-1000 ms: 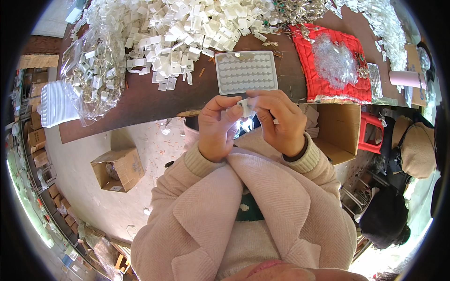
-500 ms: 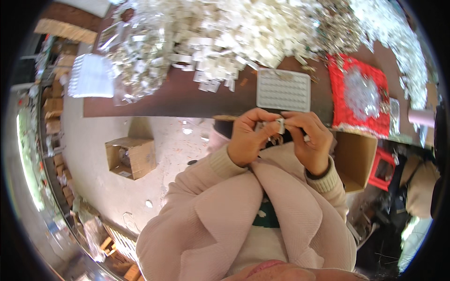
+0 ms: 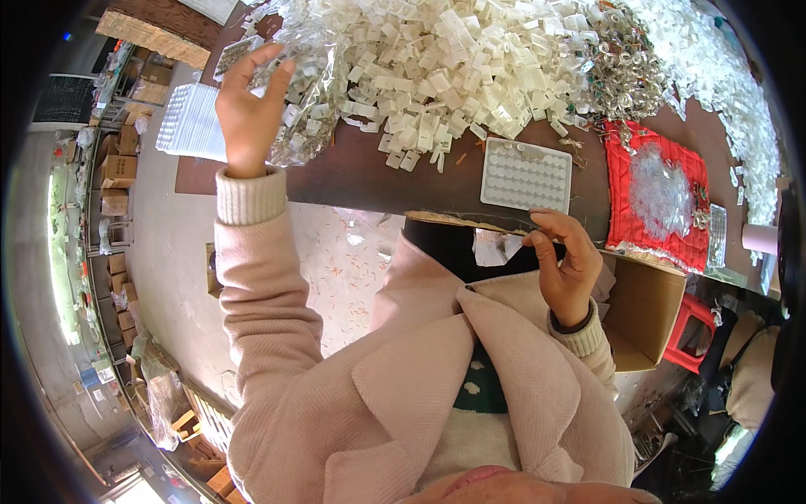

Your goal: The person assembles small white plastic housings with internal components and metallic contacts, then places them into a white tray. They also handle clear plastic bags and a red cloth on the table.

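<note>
Left hand [image 3: 249,118]: thumb and fingers wide, over or beside a clear plastic bag of small white and metallic parts [image 3: 311,133], by the surface's [image 3: 395,186] left edge; contact unclear. Right hand [image 3: 574,267]: fingertips narrow, near edge; cannot tell whether holding. Advice: light fingertip pinch, avoiding loose film.

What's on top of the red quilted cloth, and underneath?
A heap of clear pieces lies on the red quilted cloth, with metallic-looking bits near its right edge. The cloth hides whatever is directly underneath.
</note>
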A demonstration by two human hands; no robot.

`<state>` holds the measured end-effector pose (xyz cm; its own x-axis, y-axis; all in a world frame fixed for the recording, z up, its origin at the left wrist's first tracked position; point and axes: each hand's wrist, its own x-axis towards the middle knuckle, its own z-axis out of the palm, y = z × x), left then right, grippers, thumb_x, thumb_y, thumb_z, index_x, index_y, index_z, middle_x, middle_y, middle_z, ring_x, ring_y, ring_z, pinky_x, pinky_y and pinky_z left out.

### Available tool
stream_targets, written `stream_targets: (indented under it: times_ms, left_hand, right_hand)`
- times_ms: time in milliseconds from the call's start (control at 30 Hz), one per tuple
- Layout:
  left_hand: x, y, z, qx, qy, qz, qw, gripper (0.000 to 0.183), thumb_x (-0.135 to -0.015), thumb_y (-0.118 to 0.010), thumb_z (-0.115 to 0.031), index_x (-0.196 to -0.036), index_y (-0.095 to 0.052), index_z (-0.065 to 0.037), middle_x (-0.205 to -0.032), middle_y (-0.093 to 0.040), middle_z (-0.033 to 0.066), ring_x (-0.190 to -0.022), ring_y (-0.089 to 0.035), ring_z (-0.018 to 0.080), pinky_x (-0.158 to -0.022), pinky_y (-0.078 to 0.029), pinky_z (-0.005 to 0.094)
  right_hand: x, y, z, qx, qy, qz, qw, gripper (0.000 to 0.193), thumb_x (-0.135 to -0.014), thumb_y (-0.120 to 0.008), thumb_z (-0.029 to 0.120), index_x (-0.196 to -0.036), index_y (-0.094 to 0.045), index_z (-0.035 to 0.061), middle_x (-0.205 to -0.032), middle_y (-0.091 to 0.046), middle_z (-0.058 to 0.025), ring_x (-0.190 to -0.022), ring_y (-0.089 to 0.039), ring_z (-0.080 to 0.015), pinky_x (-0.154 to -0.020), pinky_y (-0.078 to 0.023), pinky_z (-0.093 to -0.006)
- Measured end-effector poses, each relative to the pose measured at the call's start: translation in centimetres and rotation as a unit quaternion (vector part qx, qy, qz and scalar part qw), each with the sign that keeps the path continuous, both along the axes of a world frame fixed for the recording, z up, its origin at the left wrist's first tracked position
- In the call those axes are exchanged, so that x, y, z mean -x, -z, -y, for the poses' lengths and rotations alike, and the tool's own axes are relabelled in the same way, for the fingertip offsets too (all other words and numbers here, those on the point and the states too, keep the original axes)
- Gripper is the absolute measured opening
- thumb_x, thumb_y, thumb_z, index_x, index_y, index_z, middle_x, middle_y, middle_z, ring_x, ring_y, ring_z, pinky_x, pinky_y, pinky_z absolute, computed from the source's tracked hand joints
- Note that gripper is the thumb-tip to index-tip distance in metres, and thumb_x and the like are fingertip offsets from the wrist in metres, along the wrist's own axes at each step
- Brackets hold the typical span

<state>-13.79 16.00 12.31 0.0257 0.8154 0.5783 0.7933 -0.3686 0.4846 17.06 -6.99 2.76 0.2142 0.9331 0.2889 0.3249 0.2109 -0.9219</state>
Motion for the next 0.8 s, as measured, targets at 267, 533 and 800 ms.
stream_targets:
  times_ms: [267,533,800]
  left_hand:
    - [-6.4,8.8,8.0,0.043,0.14,-0.025,0.989,0.022,-0.078,-0.078,-0.009,-0.097,-0.067,-0.005,-0.09,-0.066,0.0131,-0.079,-0.064,0.031,-0.071,-0.053,0.0375]
    - [-7.2,12.2,7.7,0.099,0.124,0.07,0.985,0.021,-0.079,-0.074,0.0,-0.098,-0.067,-0.003,-0.089,-0.065,0.0115,-0.067,-0.062,0.0232,-0.062,-0.051,0.0326]
    - [-8.4,9.5,11.2,0.299,0.245,0.481,0.787,0.02,-0.087,-0.063,0.012,-0.104,-0.064,0.003,-0.09,-0.067,0.0099,-0.071,-0.064,0.0143,-0.066,-0.055,0.0273]
  right_hand:
    - [0.0,0.0,-0.4,-0.01,-0.008,0.032,0.999,0.018,-0.089,-0.064,-0.008,-0.107,-0.067,-0.004,-0.107,-0.069,-0.0147,-0.076,-0.068,-0.0151,-0.071,-0.054,-0.0254]
    - [0.3,0.7,-0.5,-0.002,-0.014,0.055,0.998,0.015,-0.09,-0.064,-0.008,-0.105,-0.067,-0.0044,-0.104,-0.069,-0.0139,-0.075,-0.068,-0.0152,-0.069,-0.054,-0.0256]
    - [1.5,-0.9,-2.8,0.042,-0.037,-0.113,0.992,0.033,-0.092,-0.062,-0.005,-0.124,-0.057,-0.004,-0.101,-0.067,-0.0117,-0.081,-0.067,-0.0122,-0.072,-0.053,-0.0243]
